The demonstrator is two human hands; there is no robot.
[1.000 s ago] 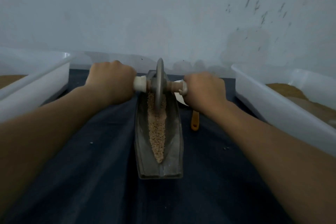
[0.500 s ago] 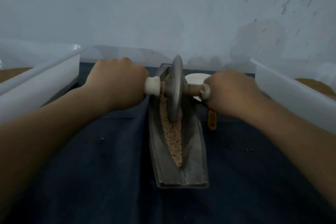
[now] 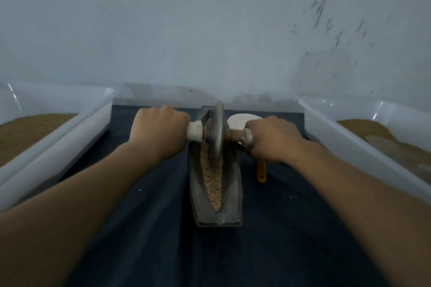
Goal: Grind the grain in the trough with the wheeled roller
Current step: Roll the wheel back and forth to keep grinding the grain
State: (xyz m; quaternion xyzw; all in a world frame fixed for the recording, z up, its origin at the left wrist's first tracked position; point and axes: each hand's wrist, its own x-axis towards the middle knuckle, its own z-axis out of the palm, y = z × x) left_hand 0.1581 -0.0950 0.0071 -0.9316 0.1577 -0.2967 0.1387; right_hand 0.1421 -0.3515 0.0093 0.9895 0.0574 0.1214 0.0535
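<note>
On the dark blue table (image 3: 140,228), the long grey metal trough (image 3: 233,193) of tan grain (image 3: 213,184) lies centred. My left hand (image 3: 158,133) and right hand (image 3: 272,140) grip the handles of the grey wheeled roller (image 3: 217,137), which stands in the trough's far half.

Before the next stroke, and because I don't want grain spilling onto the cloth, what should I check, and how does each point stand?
1. Left hand grips its end of the roller: ok.
2. Right hand grips the other end: ok.
3. Roller stands inside the trough, on the grain: ok.
4. Grain lies along the groove, within the trough's walls: ok.
5. Trough steady on the cloth: cannot tell.
6. Orange-handled tool lies beside the trough, outside the roller's path: ok.
</note>
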